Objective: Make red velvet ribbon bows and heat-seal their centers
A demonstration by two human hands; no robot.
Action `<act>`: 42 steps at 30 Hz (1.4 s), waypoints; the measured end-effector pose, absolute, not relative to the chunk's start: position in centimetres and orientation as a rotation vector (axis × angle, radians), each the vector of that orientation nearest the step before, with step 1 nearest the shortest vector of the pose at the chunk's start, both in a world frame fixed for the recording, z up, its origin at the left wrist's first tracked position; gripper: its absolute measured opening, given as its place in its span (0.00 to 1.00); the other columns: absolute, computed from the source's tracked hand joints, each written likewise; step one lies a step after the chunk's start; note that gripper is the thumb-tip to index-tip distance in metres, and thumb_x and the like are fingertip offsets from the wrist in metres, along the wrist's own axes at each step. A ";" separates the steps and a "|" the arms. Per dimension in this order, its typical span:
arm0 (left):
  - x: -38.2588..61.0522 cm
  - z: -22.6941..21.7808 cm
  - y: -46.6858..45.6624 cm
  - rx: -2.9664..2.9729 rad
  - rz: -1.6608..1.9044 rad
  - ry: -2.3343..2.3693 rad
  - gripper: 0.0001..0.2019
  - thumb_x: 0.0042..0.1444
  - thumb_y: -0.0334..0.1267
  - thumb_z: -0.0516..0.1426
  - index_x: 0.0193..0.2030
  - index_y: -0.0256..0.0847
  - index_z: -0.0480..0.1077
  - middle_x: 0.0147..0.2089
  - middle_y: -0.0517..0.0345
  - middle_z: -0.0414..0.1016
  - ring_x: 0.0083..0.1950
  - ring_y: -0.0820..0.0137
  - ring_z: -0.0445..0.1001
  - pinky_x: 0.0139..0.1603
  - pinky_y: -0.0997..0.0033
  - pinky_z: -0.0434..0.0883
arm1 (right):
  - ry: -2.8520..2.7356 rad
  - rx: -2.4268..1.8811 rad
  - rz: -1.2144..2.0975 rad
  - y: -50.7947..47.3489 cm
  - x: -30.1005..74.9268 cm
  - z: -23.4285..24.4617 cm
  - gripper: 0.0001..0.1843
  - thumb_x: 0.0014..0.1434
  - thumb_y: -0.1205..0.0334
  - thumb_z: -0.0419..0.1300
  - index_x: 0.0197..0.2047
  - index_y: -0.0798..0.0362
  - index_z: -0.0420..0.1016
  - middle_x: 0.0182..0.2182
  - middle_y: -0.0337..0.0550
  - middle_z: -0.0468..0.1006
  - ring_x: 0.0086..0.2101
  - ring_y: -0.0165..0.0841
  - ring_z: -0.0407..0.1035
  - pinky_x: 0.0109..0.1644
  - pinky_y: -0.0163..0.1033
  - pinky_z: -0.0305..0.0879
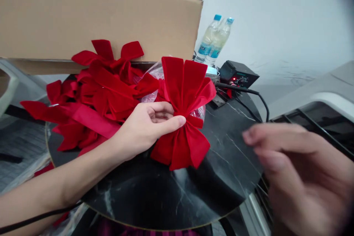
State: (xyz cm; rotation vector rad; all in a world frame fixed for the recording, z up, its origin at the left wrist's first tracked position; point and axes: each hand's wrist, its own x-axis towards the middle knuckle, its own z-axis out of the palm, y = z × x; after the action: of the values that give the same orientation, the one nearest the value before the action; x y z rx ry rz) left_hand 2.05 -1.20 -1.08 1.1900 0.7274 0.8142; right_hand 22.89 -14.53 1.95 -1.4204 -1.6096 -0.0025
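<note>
A red velvet bow [182,84] stands upright over the table, its loops fanned out above and below a gathered middle. My left hand [149,121] is closed on that middle, pinching it between thumb and fingers. To the right, apart from the bow, my right hand [301,173] is close to the camera and blurred. Its fingers are curled with the thumb close against them; whether anything small is between them cannot be made out. Left of the held bow lies a pile of similar red bows [107,88]. Clear plastic wrap [151,96] shows behind the left hand.
The round black marbled table [166,199] carries everything. A large cardboard box [110,14] stands behind the pile. Two bottles [212,42] and a black control box [239,75] with a red light and a dial sit at the back right. A black cable [249,90] arcs beside them.
</note>
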 end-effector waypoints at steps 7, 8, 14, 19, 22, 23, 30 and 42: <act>2.0 -0.7 -1.7 1.207 0.951 0.744 0.07 0.49 0.30 0.71 0.31 0.37 0.77 0.29 0.64 0.78 0.31 0.76 0.75 0.34 0.82 0.71 | -1.736 -1.545 0.230 -12.2 20.0 1.0 0.02 0.64 0.63 0.65 0.39 0.47 0.75 0.27 0.32 0.77 0.27 0.26 0.73 0.35 0.31 0.69; 2.0 -0.7 -1.7 1.154 0.970 0.737 0.07 0.50 0.30 0.71 0.32 0.37 0.77 0.29 0.64 0.78 0.32 0.76 0.76 0.36 0.82 0.72 | -1.720 -1.567 0.323 -12.2 19.7 0.5 0.04 0.66 0.62 0.63 0.37 0.48 0.74 0.24 0.31 0.75 0.24 0.25 0.70 0.31 0.31 0.66; 3.1 -1.2 -2.4 0.870 0.768 0.593 0.06 0.60 0.33 0.65 0.35 0.37 0.73 0.32 0.56 0.83 0.37 0.67 0.84 0.43 0.70 0.79 | -1.747 -1.598 0.763 -13.7 19.3 -2.2 0.11 0.72 0.58 0.55 0.35 0.49 0.66 0.22 0.30 0.70 0.22 0.25 0.63 0.28 0.32 0.59; 3.6 -1.3 -3.5 0.833 0.628 0.488 0.04 0.65 0.34 0.61 0.40 0.37 0.71 0.36 0.49 0.86 0.38 0.64 0.86 0.42 0.67 0.80 | -1.893 -1.640 0.855 -14.4 21.3 -0.5 0.11 0.72 0.56 0.55 0.36 0.48 0.71 0.33 0.35 0.78 0.31 0.28 0.70 0.37 0.33 0.64; 3.7 -1.5 -3.6 0.862 0.718 0.473 0.05 0.63 0.34 0.63 0.40 0.38 0.70 0.39 0.51 0.86 0.41 0.64 0.86 0.46 0.66 0.80 | -1.840 -1.747 0.891 -14.0 22.6 1.1 0.13 0.71 0.53 0.57 0.35 0.48 0.73 0.29 0.33 0.78 0.28 0.27 0.69 0.34 0.33 0.63; 3.7 -1.6 -3.5 0.864 0.764 0.481 0.06 0.62 0.33 0.64 0.39 0.39 0.70 0.41 0.52 0.86 0.43 0.63 0.86 0.49 0.66 0.80 | -1.807 -1.772 0.901 -13.7 22.7 1.4 0.14 0.71 0.52 0.57 0.34 0.48 0.73 0.28 0.32 0.77 0.26 0.26 0.68 0.32 0.33 0.62; 3.7 -1.8 -3.4 0.828 0.755 0.587 0.11 0.60 0.37 0.66 0.35 0.40 0.66 0.32 0.61 0.81 0.42 0.66 0.85 0.50 0.67 0.78 | -1.801 -1.704 1.087 -12.4 22.1 0.3 0.19 0.72 0.51 0.55 0.31 0.50 0.70 0.27 0.33 0.78 0.27 0.26 0.69 0.33 0.33 0.63; 3.2 -1.5 -3.3 0.971 0.578 0.524 0.09 0.65 0.39 0.61 0.38 0.39 0.65 0.28 0.57 0.80 0.30 0.72 0.79 0.35 0.75 0.76 | -1.358 -1.368 0.823 -8.4 22.4 0.0 0.14 0.62 0.50 0.67 0.34 0.52 0.78 0.30 0.39 0.82 0.31 0.31 0.75 0.37 0.34 0.72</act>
State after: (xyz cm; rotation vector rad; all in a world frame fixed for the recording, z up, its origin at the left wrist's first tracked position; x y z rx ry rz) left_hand 3.25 -3.26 -1.51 0.9710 0.5242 0.5784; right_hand 22.45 -8.45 0.02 -1.3676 -1.3575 0.8231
